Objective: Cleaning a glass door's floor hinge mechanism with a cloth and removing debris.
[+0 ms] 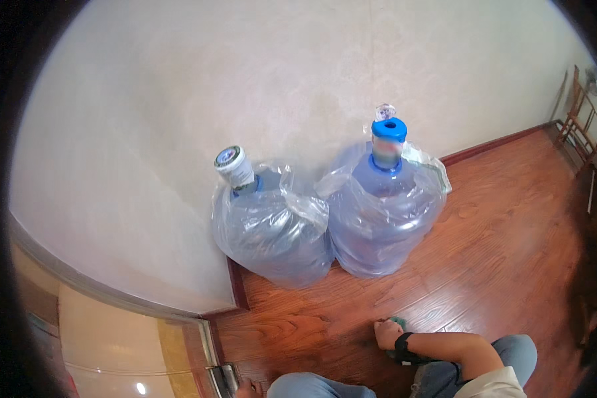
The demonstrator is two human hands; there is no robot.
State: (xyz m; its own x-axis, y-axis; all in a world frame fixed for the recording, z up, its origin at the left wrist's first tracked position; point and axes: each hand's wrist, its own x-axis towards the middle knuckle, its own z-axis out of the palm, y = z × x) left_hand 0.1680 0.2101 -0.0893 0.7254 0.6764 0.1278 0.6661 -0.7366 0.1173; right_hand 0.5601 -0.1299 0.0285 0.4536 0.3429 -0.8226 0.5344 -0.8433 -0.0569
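Observation:
My right hand (389, 334), with a dark band at the wrist, is closed on a green cloth (398, 322) low over the wood floor. At the bottom edge my left hand (248, 389) shows only in part, beside a dark metal fitting (229, 379) at the door frame; its grip cannot be made out. Two large water bottles stand side by side against the wall in clear plastic bags. The left bottle (248, 188) has a white cap covering its neck, and the right bottle (385, 174) has a blue cap.
A dark red baseboard (492, 144) runs along the pale wall. At the lower left is a glass door (129, 343) with a metal edge. A wooden folding rack or chair (579, 119) stands at the far right, near a small fan (593, 82). My knees are at the bottom.

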